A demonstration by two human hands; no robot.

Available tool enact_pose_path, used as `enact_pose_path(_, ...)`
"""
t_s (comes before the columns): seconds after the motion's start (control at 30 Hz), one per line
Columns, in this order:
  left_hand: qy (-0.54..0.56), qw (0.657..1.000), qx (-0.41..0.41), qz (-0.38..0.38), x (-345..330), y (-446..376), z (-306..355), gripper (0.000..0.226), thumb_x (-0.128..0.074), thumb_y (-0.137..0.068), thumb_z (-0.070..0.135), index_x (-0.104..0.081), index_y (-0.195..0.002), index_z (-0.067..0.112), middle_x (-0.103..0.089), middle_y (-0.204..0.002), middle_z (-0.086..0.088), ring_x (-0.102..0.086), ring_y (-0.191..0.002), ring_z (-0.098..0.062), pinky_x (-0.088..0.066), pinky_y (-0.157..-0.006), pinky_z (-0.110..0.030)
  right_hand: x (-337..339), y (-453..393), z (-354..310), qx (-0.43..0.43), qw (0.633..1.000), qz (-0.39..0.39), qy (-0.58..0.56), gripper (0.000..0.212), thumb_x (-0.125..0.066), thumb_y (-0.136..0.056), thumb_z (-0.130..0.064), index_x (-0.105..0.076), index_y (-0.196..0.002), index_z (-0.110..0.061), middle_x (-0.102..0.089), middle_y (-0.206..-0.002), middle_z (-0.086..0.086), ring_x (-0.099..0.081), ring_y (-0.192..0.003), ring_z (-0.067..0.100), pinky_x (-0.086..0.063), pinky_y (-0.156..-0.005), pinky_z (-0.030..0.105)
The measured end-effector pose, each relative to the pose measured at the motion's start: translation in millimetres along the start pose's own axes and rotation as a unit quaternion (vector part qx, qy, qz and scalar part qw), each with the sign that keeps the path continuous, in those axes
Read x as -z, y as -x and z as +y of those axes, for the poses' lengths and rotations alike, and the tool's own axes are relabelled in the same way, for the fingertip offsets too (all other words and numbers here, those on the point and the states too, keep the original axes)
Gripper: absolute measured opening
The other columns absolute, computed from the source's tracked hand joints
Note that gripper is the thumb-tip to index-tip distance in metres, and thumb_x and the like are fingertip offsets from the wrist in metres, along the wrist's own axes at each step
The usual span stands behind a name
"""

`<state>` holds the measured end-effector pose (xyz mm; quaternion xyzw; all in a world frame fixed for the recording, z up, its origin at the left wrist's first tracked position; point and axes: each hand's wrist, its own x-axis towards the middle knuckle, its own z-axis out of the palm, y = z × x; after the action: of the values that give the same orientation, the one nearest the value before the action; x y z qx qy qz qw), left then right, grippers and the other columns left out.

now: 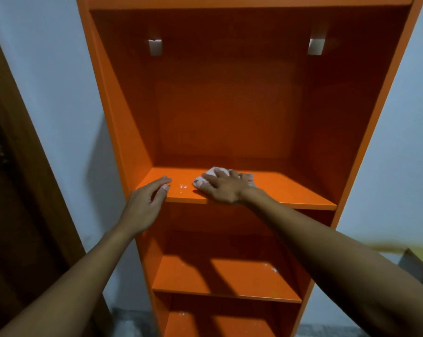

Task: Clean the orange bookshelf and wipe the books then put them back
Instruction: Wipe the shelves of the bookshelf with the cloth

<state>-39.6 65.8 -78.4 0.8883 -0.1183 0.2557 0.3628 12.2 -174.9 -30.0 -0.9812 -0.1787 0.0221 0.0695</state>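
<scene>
The orange bookshelf (229, 105) stands against a pale wall (59, 81), and everything here is placed against it. Its shelves hold no books in this view.

The right hand (221, 188) lies palm down on the middle shelf board (290, 190), near the board's front edge and a little left of its centre. The fingers are spread flat and press on a crumpled whitish cloth (248, 178), which shows beyond the fingertips and to the right of the knuckles. The hand pins the cloth to the board rather than gripping it in a fist. The right forearm reaches in from the lower right, nearly straight, with the wrist crossing the front edge of the board.

The left hand (144, 203) rests at the left front corner of the same board, where the board meets the bookshelf's left side panel. Its fingers are loosely extended and together, the fingertips touching the top of the board, the thumb at the front edge; it holds nothing. The left forearm comes up from the lower left.

The two hands are apart, with a bare stretch of board between them carrying a few small wet-looking specks (182, 186).

Two pale brackets (155, 46) sit high on the bookshelf's back panel. A dark wooden door frame (23, 166) stands left of the bookshelf.
</scene>
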Motion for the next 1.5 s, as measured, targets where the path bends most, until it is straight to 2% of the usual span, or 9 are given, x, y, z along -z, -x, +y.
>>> enact_pose_path(0.2, -0.061, 0.982, -0.054, 0.169, 25.7, 21.5, -5.0, 0.035, -0.041, -0.098, 0.024, -0.058, -0.127, 0.015, -0.053, -0.132, -0.006, -0.054, -0.12, -0.025, -0.049, -0.092, -0.039, -33.2, 23.1, -33.0, 0.22, 0.953, 0.204, 0.034, 0.038, -0.047, -0.102, -0.03, -0.052, -0.138, -0.038, -0.052, -0.129, 0.008, -0.047, -0.106, 0.035, -0.027, -0.078, 0.039)
enact_pose_path(0.4, -0.155, 0.979, -0.033, 0.132, 28.0, 31.0, -17.8, 0.065, -0.053, -0.098, 0.012, -0.024, -0.156, 0.014, -0.017, -0.163, -0.008, -0.022, -0.148, -0.027, -0.032, -0.113, -0.045, 2.3, 5.6, -29.0, 0.274, 0.902, 0.24, -0.231, 0.036, -0.057, -0.089, -0.008, -0.066, -0.122, -0.019, -0.068, -0.105, 0.01, -0.064, -0.098, 0.025, -0.046, -0.086, 0.031)
enact_pose_path(0.53, -0.156, 0.982, -0.039, 0.096, 22.3, 35.6, -18.4, 0.079, -0.051, -0.098, 0.011, -0.002, -0.159, 0.019, 0.008, -0.167, 0.002, -0.01, -0.153, -0.025, -0.039, -0.111, -0.044, 30.4, -46.4, 30.3, 0.075, 0.933, 0.281, -0.21, 0.04, -0.042, -0.09, -0.054, -0.056, -0.125, -0.039, -0.065, -0.121, 0.007, -0.061, -0.111, 0.033, -0.048, -0.092, 0.053)
enact_pose_path(0.63, -0.148, 0.984, -0.032, 0.09, 21.0, 36.4, -12.4, 0.083, -0.05, -0.098, 0.01, 0.005, -0.159, 0.024, 0.015, -0.166, 0.006, -0.011, -0.153, -0.025, -0.054, -0.094, -0.043, 20.7, -79.4, 72.0, -0.115, 0.978, 0.103, -0.139, 0.108, -0.008, -0.061, -0.101, -0.038, -0.144, -0.038, -0.041, -0.153, 0.006, -0.043, -0.134, 0.04, -0.029, -0.107, 0.066)
enact_pose_path(0.77, -0.161, 0.983, -0.031, 0.08, 23.1, 36.2, -15.4, 0.082, -0.048, -0.1, 0.012, 0.008, -0.158, 0.027, 0.018, -0.165, 0.009, 0.001, -0.153, -0.016, -0.049, -0.098, -0.035, -2.8, -120.9, 67.0, -0.16, 0.984, -0.006, -0.073, 0.14, 0.005, -0.035, -0.107, -0.029, -0.15, -0.034, -0.019, -0.164, 0.006, -0.023, -0.145, 0.042, -0.016, -0.113, 0.066)
enact_pose_path(0.93, -0.175, 0.981, -0.033, 0.076, 28.6, 34.7, -22.2, 0.077, -0.045, -0.099, 0.007, 0.002, -0.159, 0.02, 0.008, -0.166, 0.006, 0.004, -0.153, -0.012, -0.018, -0.122, -0.037, 1.4, -126.1, 5.4, -0.045, 0.993, -0.04, -0.099, 0.089, -0.01, -0.084, -0.084, -0.028, -0.153, -0.031, -0.021, -0.163, 0.006, -0.023, -0.147, 0.037, -0.018, -0.117, 0.059)
enact_pose_path(1.1, -0.191, 0.979, -0.039, 0.061, 35.8, 34.2, -31.8, 0.075, -0.045, -0.101, 0.011, 0.002, -0.159, 0.022, 0.01, -0.165, 0.011, 0.007, -0.153, -0.014, -0.012, -0.122, -0.037, -3.6, -90.0, -50.0, 0.102, 0.994, -0.02, 0.012, 0.068, -0.004, -0.082, -0.086, -0.012, -0.145, -0.062, -0.009, -0.165, -0.012, -0.013, -0.15, 0.031, -0.012, -0.115, 0.059)
enact_pose_path(1.33, -0.201, 0.976, -0.031, 0.078, 51.8, 25.7, -33.6, 0.07, -0.034, -0.098, 0.012, -0.001, -0.159, 0.019, 0.004, -0.167, 0.006, 0.01, -0.153, -0.018, -0.039, -0.111, -0.054, -18.8, -19.5, -66.2, 0.317, 0.943, 0.063, 0.083, 0.049, -0.047, -0.1, -0.039, -0.035, -0.147, -0.046, -0.028, -0.16, -0.005, -0.035, -0.128, 0.03, -0.032, -0.095, 0.046)
enact_pose_path(1.5, -0.224, 0.97, -0.066, 0.069, 58.7, 17.0, -31.3, 0.071, -0.031, -0.093, 0.01, -0.003, -0.159, 0.014, 0.001, -0.167, -0.001, 0.008, -0.154, -0.021, -0.049, -0.099, -0.056, -3.5, -14.1, -62.3, 0.414, 0.894, 0.057, -0.162, 0.049, -0.044, -0.085, 0.004, -0.065, -0.125, -0.016, -0.064, -0.126, -0.001, -0.058, -0.113, 0.023, -0.046, -0.096, 0.043)
